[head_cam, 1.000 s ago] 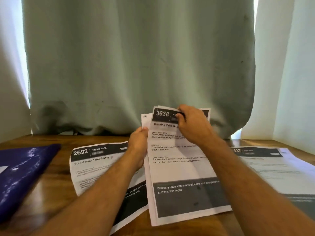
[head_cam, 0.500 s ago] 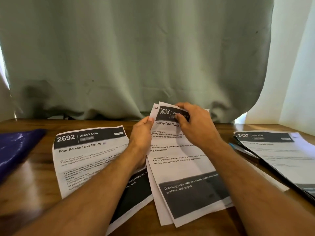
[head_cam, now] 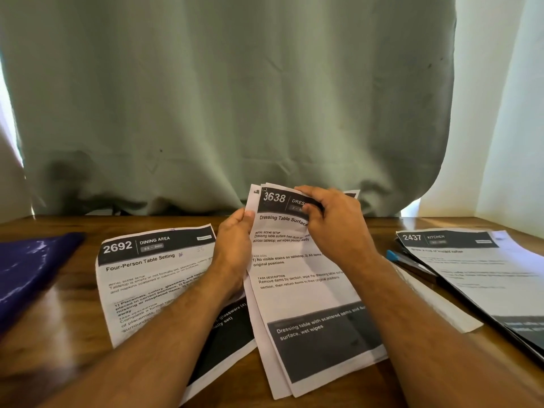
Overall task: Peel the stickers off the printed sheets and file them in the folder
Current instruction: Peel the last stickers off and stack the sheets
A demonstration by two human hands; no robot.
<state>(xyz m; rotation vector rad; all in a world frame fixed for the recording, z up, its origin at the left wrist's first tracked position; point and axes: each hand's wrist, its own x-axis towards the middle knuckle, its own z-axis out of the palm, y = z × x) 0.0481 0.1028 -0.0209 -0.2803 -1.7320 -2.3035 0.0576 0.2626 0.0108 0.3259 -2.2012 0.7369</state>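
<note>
Head view: a green curtain (head_cam: 229, 98) hangs at 12 o'clock behind a wooden table (head_cam: 73, 343).
Sheet 2437 (head_cam: 482, 269): 3 o'clock, flat.
Sheet 2692 (head_cam: 153, 278): 9 o'clock, flat.
Blue folder (head_cam: 26, 269): far 9 o'clock.
Sheet 3638 (head_cam: 303, 293): centre, top edge lifted.
Left hand (head_cam: 235, 248): grips its left edge.
Right hand (head_cam: 335, 222): fingertips pinching at its black header.

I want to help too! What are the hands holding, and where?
Both hold the sheet numbered 3638: left hand grips its upper left edge, right hand pinches its dark top header.
</note>
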